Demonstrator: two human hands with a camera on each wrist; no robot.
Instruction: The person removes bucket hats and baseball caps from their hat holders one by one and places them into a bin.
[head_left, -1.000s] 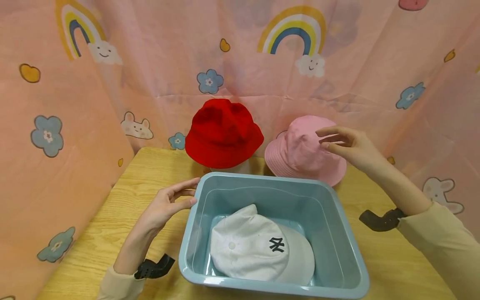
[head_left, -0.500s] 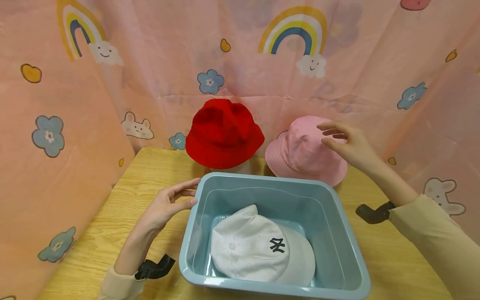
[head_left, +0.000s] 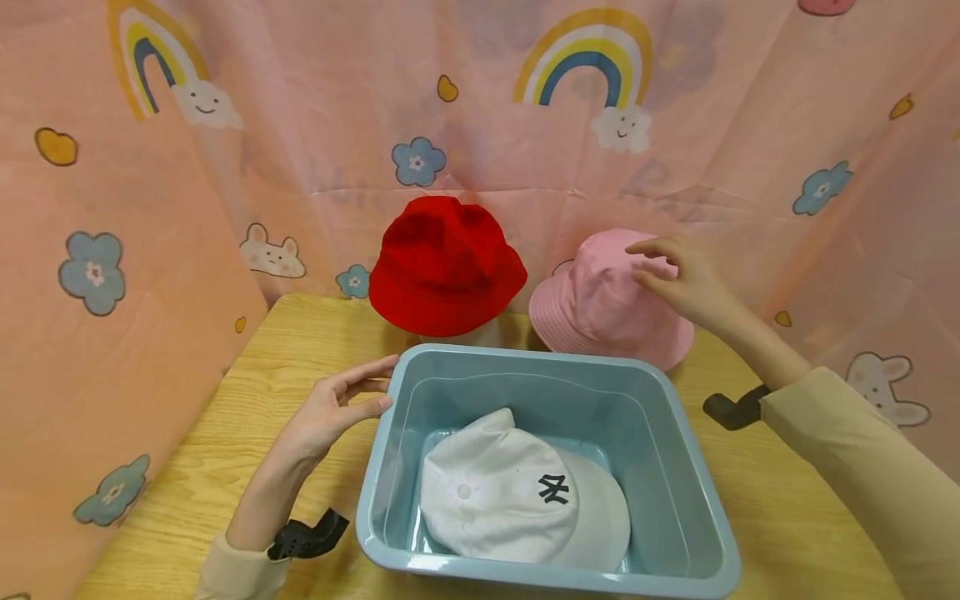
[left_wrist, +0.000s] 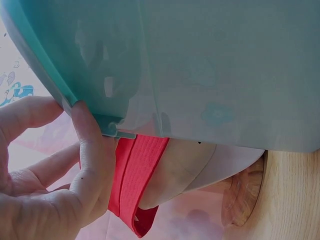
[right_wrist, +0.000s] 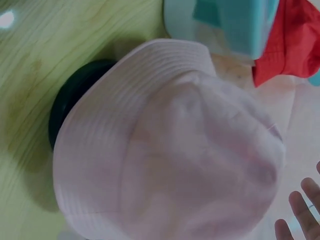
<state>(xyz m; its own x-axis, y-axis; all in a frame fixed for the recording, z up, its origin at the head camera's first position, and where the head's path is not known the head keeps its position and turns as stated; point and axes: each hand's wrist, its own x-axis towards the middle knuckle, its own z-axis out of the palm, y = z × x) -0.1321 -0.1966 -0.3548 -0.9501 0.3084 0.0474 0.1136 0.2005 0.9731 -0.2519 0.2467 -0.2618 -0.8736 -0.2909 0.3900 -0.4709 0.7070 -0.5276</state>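
My left hand (head_left: 330,410) reaches the left rim of a blue plastic basin (head_left: 525,357) with its thumb and fingertips touching the edge from outside. In the left wrist view, thumb and a finger meet the rim (left_wrist: 37,65). Inside the basin lies a white baseball cap (head_left: 498,496) with a dark logo, brim to the right. My right hand (head_left: 686,279) hovers at the pink bucket hat (head_left: 600,292), fingers loosely bent, holding nothing. In the right wrist view, the hat fills the middle, and separate fingertips (right_wrist: 300,207) show at the right edge.
A red bucket hat (head_left: 448,271) sits on a pale stand behind the basin; a wooden round base (left_wrist: 245,192) shows below. A dark round base (right_wrist: 75,95) peeks from under the pink hat. The wooden table (head_left: 247,392) meets a printed pink curtain (head_left: 322,108).
My right forearm has shifted slightly left and up, and the hand has turned a little at the pink hat. The left hand, basin and hats stay put.
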